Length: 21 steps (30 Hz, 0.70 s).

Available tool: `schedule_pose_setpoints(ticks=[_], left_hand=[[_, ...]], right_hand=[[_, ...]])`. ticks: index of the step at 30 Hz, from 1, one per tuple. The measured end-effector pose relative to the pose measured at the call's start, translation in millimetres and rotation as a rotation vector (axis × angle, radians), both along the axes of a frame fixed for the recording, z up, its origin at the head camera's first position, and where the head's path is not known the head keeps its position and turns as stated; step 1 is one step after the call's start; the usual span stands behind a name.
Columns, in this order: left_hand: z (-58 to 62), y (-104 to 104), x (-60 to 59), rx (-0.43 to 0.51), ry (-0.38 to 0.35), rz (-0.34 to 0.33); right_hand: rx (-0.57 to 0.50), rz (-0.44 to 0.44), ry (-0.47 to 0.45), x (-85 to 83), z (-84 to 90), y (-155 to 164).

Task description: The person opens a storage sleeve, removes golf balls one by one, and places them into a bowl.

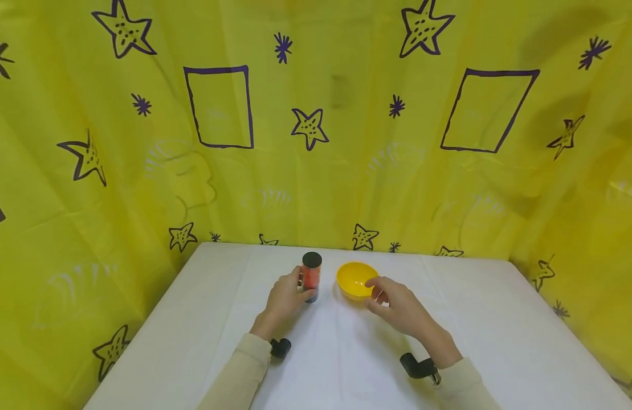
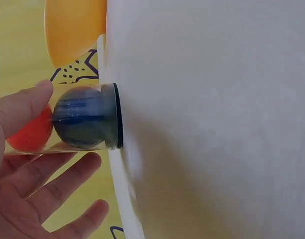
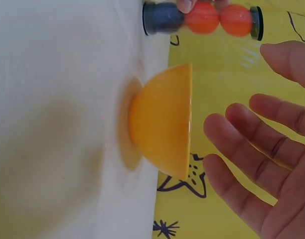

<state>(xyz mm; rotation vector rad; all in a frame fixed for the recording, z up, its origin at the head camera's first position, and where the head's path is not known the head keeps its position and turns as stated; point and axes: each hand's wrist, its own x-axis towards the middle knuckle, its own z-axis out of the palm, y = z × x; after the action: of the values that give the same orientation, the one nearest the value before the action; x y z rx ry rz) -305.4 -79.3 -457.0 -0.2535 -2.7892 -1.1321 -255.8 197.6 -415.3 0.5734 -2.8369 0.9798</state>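
Observation:
My left hand (image 1: 285, 296) grips an upright clear tube of balls (image 1: 312, 276) with black end caps, thumb on one side and fingers on the other. Inside it, the right wrist view shows two orange-red balls (image 3: 235, 20) above a dark blue ball (image 3: 165, 18). The tube's base is at the tabletop; whether it touches cannot be told. Just right of the tube a yellow bowl (image 1: 353, 278) stands upright on the table. Over the bowl's right rim hovers my right hand (image 1: 400, 307), its fingers loosely bent and spread, holding nothing. In the right wrist view the fingertips (image 3: 217, 127) stay apart from the rim.
A white cloth covers the table (image 1: 316, 364), whose far edge meets a yellow curtain (image 1: 346, 188) with drawn stars and frames. The curtain also hangs along both sides. Black wrist mounts (image 1: 418, 366) sit by the sleeves.

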Motion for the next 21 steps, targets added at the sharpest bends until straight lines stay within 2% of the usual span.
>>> schedule_pose_setpoints(ticks=[6,17,21], left_hand=[[-2.8,3.3,1.7,-0.056,0.043,-0.026],[-0.7,8.3,5.8,-0.189,0.246,-0.144],[3.8,10.8,9.9,-0.255,0.298,-0.194]], right_hand=[[-0.061,0.017,-0.011,1.0,-9.1,-6.7],[-0.167,-0.039,-0.073,-0.4,-13.0,-19.7],[-0.21,-0.05,-0.089,-0.3,-15.6,-22.7]])
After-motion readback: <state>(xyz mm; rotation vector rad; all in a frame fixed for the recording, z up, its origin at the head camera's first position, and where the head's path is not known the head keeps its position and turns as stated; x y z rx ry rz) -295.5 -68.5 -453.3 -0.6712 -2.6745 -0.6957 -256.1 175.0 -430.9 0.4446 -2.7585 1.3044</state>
